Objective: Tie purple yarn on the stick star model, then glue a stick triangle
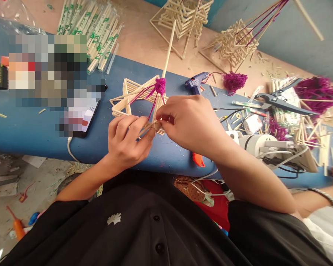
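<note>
Left hand (131,138) and right hand (185,122) meet over the near side of a star-shaped stick frame (140,92); fingers curled in close, though I can't tell what, if anything, either grips. Frame lies on the blue bench (44,135), a purple yarn knot (160,86) above it, round a long stick (169,51). Glue gun (195,83) beyond the right hand.

You have a lit phone (86,112) with a white cable (70,146) attached. Beyond it, you see wrapped chopsticks (97,33); to its left, a black box (1,76); well to its right, shears (285,101) and a white adapter (255,144).
</note>
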`<action>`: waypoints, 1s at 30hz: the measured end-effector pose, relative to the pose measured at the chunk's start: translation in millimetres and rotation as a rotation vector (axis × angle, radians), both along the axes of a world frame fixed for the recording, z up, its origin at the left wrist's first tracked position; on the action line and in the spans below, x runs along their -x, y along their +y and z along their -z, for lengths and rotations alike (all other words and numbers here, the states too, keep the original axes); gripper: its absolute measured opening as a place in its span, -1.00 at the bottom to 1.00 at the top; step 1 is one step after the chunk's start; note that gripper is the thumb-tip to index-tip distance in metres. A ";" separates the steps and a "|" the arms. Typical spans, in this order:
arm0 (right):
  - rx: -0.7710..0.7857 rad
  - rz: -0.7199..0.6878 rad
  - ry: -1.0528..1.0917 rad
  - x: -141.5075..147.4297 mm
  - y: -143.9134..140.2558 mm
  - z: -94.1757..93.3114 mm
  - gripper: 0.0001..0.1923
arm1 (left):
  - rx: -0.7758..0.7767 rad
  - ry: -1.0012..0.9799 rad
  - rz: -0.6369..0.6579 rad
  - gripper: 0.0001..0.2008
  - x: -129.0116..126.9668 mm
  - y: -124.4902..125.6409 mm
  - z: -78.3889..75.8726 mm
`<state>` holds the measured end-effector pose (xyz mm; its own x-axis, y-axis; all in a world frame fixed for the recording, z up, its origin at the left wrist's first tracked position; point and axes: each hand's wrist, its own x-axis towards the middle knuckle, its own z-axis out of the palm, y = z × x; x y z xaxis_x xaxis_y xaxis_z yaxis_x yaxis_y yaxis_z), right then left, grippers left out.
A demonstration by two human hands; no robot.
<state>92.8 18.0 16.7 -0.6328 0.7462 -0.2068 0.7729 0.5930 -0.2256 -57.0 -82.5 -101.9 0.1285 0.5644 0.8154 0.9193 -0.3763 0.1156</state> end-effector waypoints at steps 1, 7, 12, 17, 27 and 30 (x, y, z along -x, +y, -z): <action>0.006 0.001 0.015 -1.2 0.3 -0.3 -0.67 | 0.000 -0.001 0.000 -0.69 0.1 -0.1 0.6; -0.021 0.037 0.194 -9.5 -2.4 6.3 -0.65 | 0.038 0.019 -0.027 -0.67 1.2 -0.9 2.5; -0.061 0.107 0.362 -17.6 -4.8 12.9 -0.72 | 0.010 0.029 -0.030 -0.66 1.7 0.0 0.9; -0.105 0.122 0.432 -24.8 -6.0 17.9 -0.74 | 0.029 0.009 -0.009 -0.58 1.9 -0.1 1.4; -0.217 -0.032 0.435 -31.5 0.4 5.9 -0.70 | 0.006 0.049 -0.019 -0.61 3.2 0.1 -0.4; -0.152 0.020 0.387 -29.9 2.4 4.5 -0.70 | -0.011 0.074 -0.039 -0.65 2.9 0.6 0.0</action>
